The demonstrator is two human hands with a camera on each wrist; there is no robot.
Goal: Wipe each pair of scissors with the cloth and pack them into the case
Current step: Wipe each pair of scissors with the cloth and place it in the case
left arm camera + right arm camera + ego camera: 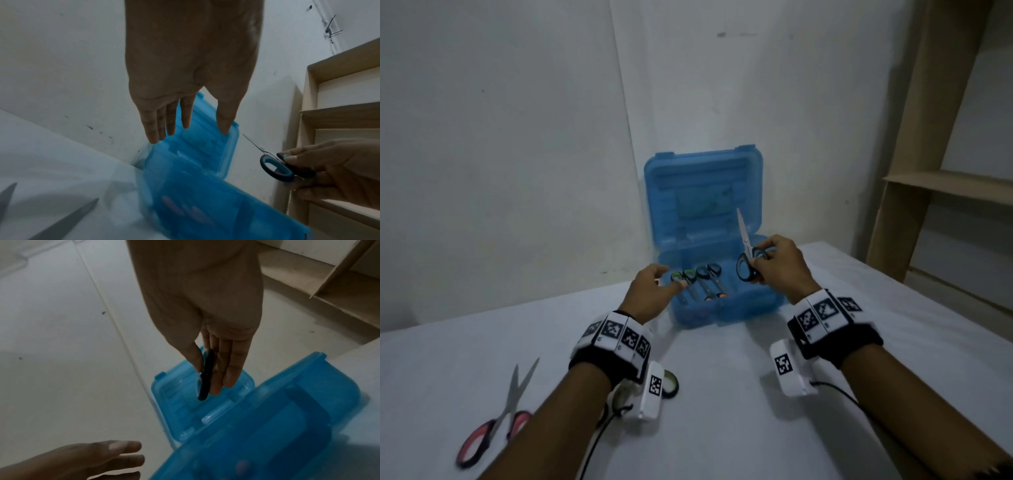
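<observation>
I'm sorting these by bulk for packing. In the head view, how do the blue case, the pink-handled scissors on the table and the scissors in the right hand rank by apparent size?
1. blue case, clearly largest.
2. pink-handled scissors. They lie nearer the camera, so their lead is unsure.
3. blue-handled scissors, held in the right hand.

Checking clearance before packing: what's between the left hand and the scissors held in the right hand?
In the head view, the left hand and the held scissors are separated by two smaller scissors lying inside the open blue case.
</observation>
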